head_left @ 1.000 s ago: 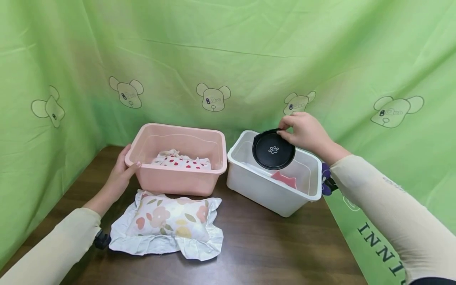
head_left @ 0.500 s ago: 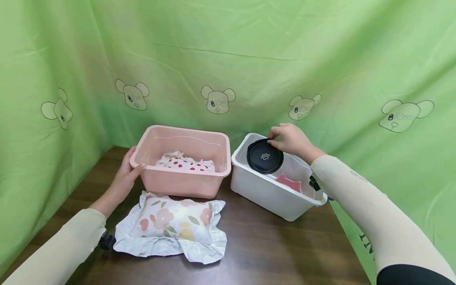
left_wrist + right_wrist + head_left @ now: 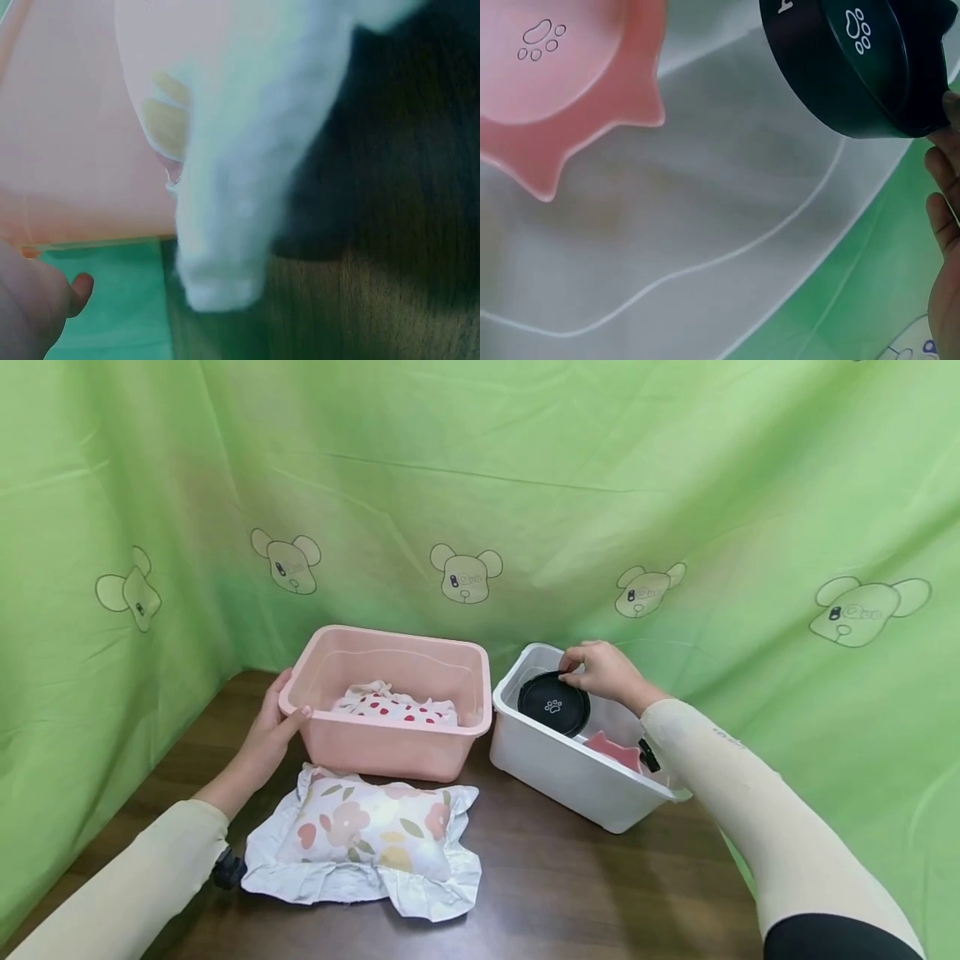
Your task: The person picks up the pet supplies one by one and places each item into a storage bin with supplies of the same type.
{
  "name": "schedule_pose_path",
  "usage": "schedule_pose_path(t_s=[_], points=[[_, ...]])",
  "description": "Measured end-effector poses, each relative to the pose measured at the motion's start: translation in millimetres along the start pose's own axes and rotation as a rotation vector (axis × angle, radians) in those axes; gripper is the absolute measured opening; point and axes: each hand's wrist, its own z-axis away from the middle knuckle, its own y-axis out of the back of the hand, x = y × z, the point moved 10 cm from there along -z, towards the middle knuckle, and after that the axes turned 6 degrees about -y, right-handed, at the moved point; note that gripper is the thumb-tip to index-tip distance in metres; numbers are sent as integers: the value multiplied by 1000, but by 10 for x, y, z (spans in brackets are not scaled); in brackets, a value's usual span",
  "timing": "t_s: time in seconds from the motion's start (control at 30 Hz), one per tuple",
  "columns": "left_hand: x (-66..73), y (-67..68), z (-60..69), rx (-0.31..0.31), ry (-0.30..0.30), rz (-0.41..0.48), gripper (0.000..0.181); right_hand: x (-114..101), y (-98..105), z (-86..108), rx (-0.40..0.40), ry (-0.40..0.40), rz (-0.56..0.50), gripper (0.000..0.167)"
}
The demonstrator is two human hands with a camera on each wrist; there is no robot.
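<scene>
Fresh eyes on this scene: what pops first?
Probably the black bowl with a white paw print, its rim pinched by the right hand at the white bin's opening, near a pink bowl. Next, the frilled floral pillow in front of the pink bin, whose left side the left hand grips. Behind everything hangs a bright green curtain with mouse-like faces.

I can see the round black bowl (image 3: 553, 706) tilted within the left part of the white tub (image 3: 562, 773), a pale paw print inside it, its rim pinched by the right hand (image 3: 606, 672). The pink tub (image 3: 382, 747), rectangular and smooth-lipped, stands upright on the worktop (image 3: 555, 893), gripped at its near left corner by the left hand (image 3: 262, 745).
</scene>
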Motion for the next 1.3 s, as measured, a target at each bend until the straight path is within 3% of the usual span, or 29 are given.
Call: schedule_pose_path(t_s=[0.43,0.87,1.3], points=[[-7,-7,-5,4,-6,4,72,107,-377,24,-69,-3,-61,10],[-20,-14,-15,-2,7,-15,73,167,-598,67,-131,28,16,13],[-29,-11,-13,-5,20,-11,73,151,-622,57,-144,42,11,13]])
